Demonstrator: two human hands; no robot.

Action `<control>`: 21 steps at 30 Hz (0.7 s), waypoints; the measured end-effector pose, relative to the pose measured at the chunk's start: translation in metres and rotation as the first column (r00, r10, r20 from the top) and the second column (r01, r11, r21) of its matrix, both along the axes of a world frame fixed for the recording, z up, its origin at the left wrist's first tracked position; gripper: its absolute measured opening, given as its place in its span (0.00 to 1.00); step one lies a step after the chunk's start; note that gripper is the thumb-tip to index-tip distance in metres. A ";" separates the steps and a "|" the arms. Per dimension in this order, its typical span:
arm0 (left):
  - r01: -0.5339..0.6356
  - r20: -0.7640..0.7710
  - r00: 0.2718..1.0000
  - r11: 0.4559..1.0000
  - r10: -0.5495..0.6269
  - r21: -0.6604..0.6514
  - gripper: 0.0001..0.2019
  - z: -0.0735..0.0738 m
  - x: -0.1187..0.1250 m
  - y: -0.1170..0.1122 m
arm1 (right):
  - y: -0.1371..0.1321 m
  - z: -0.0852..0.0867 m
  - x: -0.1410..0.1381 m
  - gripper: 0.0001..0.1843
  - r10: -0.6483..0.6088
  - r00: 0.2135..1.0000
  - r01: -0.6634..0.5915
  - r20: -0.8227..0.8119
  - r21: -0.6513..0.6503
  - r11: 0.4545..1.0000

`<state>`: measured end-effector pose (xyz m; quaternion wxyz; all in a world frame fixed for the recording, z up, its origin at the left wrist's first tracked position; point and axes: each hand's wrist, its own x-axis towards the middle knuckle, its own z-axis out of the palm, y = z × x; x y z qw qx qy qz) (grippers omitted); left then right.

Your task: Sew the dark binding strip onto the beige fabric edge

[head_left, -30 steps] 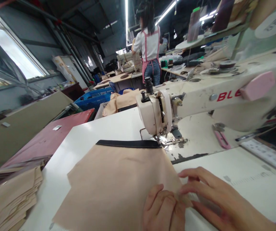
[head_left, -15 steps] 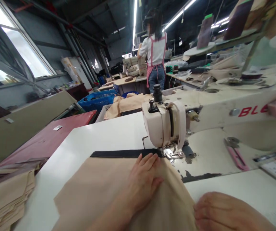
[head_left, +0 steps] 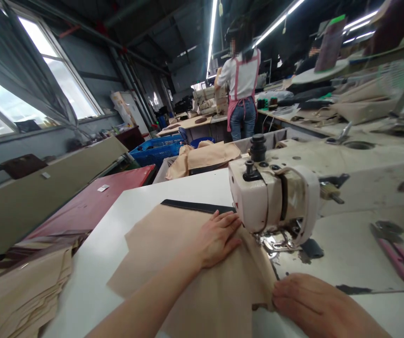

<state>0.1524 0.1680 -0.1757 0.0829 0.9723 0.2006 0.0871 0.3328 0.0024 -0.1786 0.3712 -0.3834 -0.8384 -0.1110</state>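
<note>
A tan fabric piece [head_left: 159, 244] with a black strip [head_left: 194, 206] along its far edge lies on the white table [head_left: 141, 197] under the head of a cream sewing machine [head_left: 275, 197]. My left hand [head_left: 219, 237] lies flat on the fabric, fingers stretched out, just left of the presser foot [head_left: 277, 244]. My right hand [head_left: 314, 305] rests at the fabric's near right edge with its fingers curled and pressed onto the cloth edge.
A stack of tan pieces [head_left: 19, 295] sits at the lower left beside a red board [head_left: 96, 202]. Pink snips [head_left: 399, 260] lie on the machine bed at right. A person in a pink apron [head_left: 240, 84] stands at a far table. Blue crates [head_left: 156, 150] stand behind.
My left hand moved from the near edge up onto the fabric beside the needle and stays flat there. The right hand drew back to the fabric's near right edge. The view shifted right.
</note>
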 end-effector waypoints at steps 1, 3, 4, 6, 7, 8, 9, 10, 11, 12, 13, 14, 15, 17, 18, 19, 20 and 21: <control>-0.003 0.001 1.000 1.000 0.003 0.002 0.13 0.000 0.001 0.004 | 0.002 0.000 0.002 0.26 -0.007 1.000 0.007 -0.005 0.000 1.000; -0.008 0.003 1.000 1.000 0.008 0.004 0.12 -0.001 0.002 0.011 | 0.006 -0.004 0.007 0.24 -0.032 0.999 0.032 0.015 -0.004 0.999; -0.009 0.005 1.000 1.000 0.009 0.005 0.12 -0.002 0.002 0.015 | 0.007 -0.006 0.010 0.23 -0.045 0.998 0.045 0.051 -0.015 0.999; -0.011 0.010 1.000 1.000 0.011 0.010 0.12 -0.003 0.003 0.023 | 0.009 -0.014 0.014 0.22 -0.072 0.983 0.078 0.167 -0.027 0.997; -0.013 0.013 1.000 1.000 0.013 0.014 0.13 -0.004 0.003 0.027 | 0.009 -0.017 0.016 0.22 -0.091 0.967 0.098 0.236 -0.020 0.995; -0.016 0.017 1.000 1.000 0.015 0.019 0.13 -0.006 0.003 0.031 | 0.010 -0.021 0.017 0.23 -0.125 0.948 0.132 0.294 -0.006 0.991; -0.020 0.020 1.000 0.999 0.020 0.025 0.13 -0.007 0.003 0.035 | 0.010 -0.024 0.018 0.24 -0.150 0.923 0.160 0.355 0.002 0.987; -0.025 0.023 0.999 0.999 0.025 0.031 0.14 -0.009 0.002 0.039 | 0.011 -0.026 0.018 0.24 -0.172 0.899 0.183 0.403 0.011 0.983; -0.031 0.025 0.999 0.999 0.030 0.036 0.14 -0.012 0.002 0.044 | 0.011 -0.027 0.018 0.24 -0.185 0.879 0.201 0.439 0.010 0.980; -0.037 0.025 0.999 0.998 0.036 0.042 0.15 -0.014 0.002 0.048 | 0.012 -0.029 0.017 0.24 -0.197 0.867 0.220 0.458 0.004 0.976; -0.043 0.024 0.999 0.998 0.042 0.046 0.15 -0.016 0.002 0.052 | 0.012 -0.030 0.017 0.24 -0.207 0.859 0.235 0.469 -0.002 0.972; -0.050 0.022 0.999 0.997 0.049 0.050 0.15 -0.019 0.002 0.056 | 0.012 -0.031 0.016 0.24 -0.212 0.856 0.243 0.472 -0.005 0.970; -0.058 0.018 0.998 0.997 0.057 0.054 0.15 -0.021 0.001 0.059 | 0.011 -0.032 0.016 0.24 -0.215 0.855 0.251 0.473 -0.015 0.968; -0.083 0.005 0.997 0.995 0.083 0.058 0.15 -0.023 0.001 0.066 | 0.010 -0.035 0.015 0.24 -0.216 0.861 0.259 0.461 -0.032 0.965; -0.100 -0.003 0.995 0.993 0.100 0.059 0.15 -0.023 0.001 0.069 | 0.010 -0.036 0.015 0.23 -0.214 0.869 0.259 0.447 -0.041 0.965; -0.119 -0.014 0.993 0.991 0.120 0.061 0.15 -0.022 0.001 0.072 | 0.010 -0.036 0.015 0.23 -0.211 0.880 0.256 0.426 -0.052 0.965; -0.139 -0.026 0.990 0.988 0.141 0.062 0.15 -0.020 0.001 0.074 | 0.010 -0.036 0.015 0.22 -0.213 0.894 0.260 0.395 -0.070 0.963; -0.162 -0.040 0.986 0.985 0.164 0.065 0.16 -0.018 0.001 0.074 | 0.009 -0.035 0.016 0.22 -0.213 0.911 0.261 0.354 -0.093 0.961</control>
